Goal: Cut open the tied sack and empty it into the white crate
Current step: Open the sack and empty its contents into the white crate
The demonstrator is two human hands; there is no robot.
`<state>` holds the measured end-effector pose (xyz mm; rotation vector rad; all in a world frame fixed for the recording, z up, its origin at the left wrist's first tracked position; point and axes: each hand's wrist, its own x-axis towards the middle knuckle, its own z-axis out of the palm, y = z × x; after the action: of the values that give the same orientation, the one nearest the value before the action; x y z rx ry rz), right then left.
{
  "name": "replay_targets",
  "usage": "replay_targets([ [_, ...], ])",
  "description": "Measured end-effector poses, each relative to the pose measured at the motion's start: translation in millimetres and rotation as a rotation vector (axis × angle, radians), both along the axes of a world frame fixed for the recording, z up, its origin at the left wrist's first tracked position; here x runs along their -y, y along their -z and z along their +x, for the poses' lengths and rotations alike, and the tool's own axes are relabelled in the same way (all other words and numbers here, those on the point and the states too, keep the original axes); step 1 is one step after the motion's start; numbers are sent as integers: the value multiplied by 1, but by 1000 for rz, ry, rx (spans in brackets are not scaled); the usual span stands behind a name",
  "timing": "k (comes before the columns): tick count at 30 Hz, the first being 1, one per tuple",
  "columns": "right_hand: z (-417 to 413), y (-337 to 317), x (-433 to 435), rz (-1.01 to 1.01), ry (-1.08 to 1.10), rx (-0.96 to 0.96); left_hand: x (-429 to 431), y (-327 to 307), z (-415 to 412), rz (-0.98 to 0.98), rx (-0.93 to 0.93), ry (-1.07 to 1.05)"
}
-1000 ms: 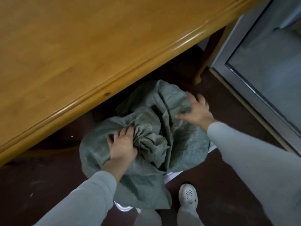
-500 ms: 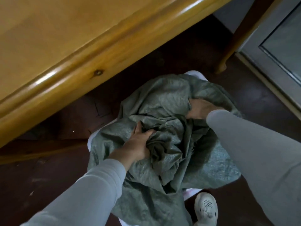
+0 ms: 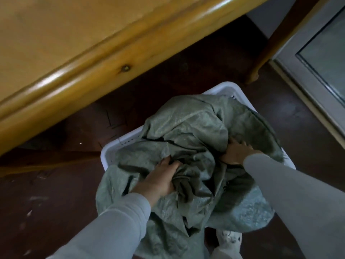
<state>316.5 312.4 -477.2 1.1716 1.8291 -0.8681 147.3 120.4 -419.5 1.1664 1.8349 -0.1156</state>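
A grey-green woven sack [image 3: 188, 131] lies crumpled over the white crate [image 3: 226, 88] on the dark floor, covering most of it. My left hand [image 3: 158, 179] clutches a bunched fold near the sack's middle. My right hand [image 3: 236, 152] grips the fabric on the right side, fingers partly buried in a fold. The sack's contents and the inside of the crate are hidden under the cloth. No cutting tool is visible.
A wooden table [image 3: 78, 58] overhangs the upper left, its rounded edge close above the crate. A table leg [image 3: 261, 58] stands at the back right. A grey door frame with glass [image 3: 321, 71] runs along the right. A white shoe [image 3: 230, 242] is below the sack.
The view has dropped closer and the crate's white rim now shows at the back and left. My right hand went from flat on the sack to gripping a fold; my left kept its hold.
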Motion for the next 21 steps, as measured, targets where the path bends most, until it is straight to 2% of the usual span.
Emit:
replay_targets([
  [3, 0, -64, 3, 270, -65, -179, 1, -37, -6, 15, -27, -103],
  [5, 6, -97, 14, 275, -39, -302, 3, -66, -6, 34, -41, -180],
  [10, 15, -175, 64, -273, 90, -604, 8, -137, 11, 39, -54, -331],
  [12, 18, -211, 83, -405, 211, -631, 12, -170, 20, 78, -68, -381],
  [14, 16, -243, 96, -379, 280, -655, 16, -203, 32, 157, -45, -441],
  [17, 14, -288, 109, -288, 336, -759, 18, -250, 50, 284, 99, -555],
  [21, 19, -350, 107, -107, 427, -896, 15, -314, 59, 428, 204, -635],
])
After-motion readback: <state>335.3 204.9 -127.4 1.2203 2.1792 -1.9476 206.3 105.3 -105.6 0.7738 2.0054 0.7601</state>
